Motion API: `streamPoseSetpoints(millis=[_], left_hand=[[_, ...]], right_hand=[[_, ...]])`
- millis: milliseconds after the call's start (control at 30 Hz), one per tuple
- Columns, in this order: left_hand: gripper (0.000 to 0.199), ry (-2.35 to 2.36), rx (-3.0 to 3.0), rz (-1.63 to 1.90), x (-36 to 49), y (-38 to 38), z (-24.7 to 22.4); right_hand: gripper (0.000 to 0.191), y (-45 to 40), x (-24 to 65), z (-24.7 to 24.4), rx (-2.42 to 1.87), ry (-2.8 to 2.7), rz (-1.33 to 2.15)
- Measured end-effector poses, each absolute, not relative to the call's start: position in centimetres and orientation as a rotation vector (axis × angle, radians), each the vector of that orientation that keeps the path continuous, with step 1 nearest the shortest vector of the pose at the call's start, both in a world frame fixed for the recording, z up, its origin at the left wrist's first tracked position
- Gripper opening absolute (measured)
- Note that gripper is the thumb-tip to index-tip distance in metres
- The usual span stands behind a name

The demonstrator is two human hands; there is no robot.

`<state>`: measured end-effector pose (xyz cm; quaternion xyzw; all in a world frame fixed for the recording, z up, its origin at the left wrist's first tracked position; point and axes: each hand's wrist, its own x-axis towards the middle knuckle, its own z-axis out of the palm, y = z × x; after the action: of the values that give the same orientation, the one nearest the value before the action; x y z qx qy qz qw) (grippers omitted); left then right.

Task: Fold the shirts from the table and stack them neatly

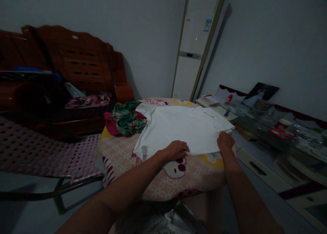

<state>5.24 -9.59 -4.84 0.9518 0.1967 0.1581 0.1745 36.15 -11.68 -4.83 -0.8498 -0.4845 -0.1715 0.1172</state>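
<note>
A white T-shirt (178,126) lies spread out over a table covered with a patterned cloth (153,184). My left hand (176,149) rests at the middle of the shirt's near edge, its fingers curled and pinching the fabric there. At the shirt's near right side my right hand (226,142) is closed in a fist around the edge. Small creases run through the shirt, mostly at its left side. Touching its far left part is a crumpled heap of green plaid and pink clothes (129,118).
Left of the table stands a woven lounge chair (51,155), with a carved wooden sofa (79,60) behind it. A tall white cabinet-like unit (194,39) is in the far corner. On the right, a low glass-topped cabinet (255,121) bears papers, a cup and other items.
</note>
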Motion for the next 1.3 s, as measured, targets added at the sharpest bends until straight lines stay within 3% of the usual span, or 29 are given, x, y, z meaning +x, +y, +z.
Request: streamPoseSetpoints(millis=[200, 433, 500, 733, 967, 1133, 1300], left_hand=[[0.024, 0.436, 2.381, 0.544, 5.5, -9.6, -5.2], [0.022, 0.906, 2.292, 0.691, 3.3, -7.4, -4.7], [0.022, 1.047, 2.398, 0.676, 2.3, -6.9, -4.9], [0.049, 1.319, 2.577, 0.385, -2.6, -6.4, -5.4], [0.060, 1.798, 2.340, 0.217, -7.6, -7.0, -4.5], [0.054, 1.719, 2.401, 0.209, -7.5, -7.5, -3.4], [0.043, 1.224, 2.502, 0.335, -4.6, -8.6, -2.1]], right_hand=[[0.027, -11.0, 32.4, -2.6, -2.397, -1.433, -0.488], [0.013, -11.3, 24.6, -2.1, -1.780, -1.890, 0.560], [0.011, -11.7, 23.5, -3.0, -1.715, -1.933, 0.675], [0.014, -11.5, 23.5, -4.9, -1.954, -1.828, 0.192], [0.016, -11.7, 23.6, -5.0, -2.081, -1.785, 0.095], [0.016, -11.8, 23.4, -5.1, -2.078, -1.800, 0.085], [0.015, -11.9, 23.5, -5.1, -2.071, -1.783, 0.104]])
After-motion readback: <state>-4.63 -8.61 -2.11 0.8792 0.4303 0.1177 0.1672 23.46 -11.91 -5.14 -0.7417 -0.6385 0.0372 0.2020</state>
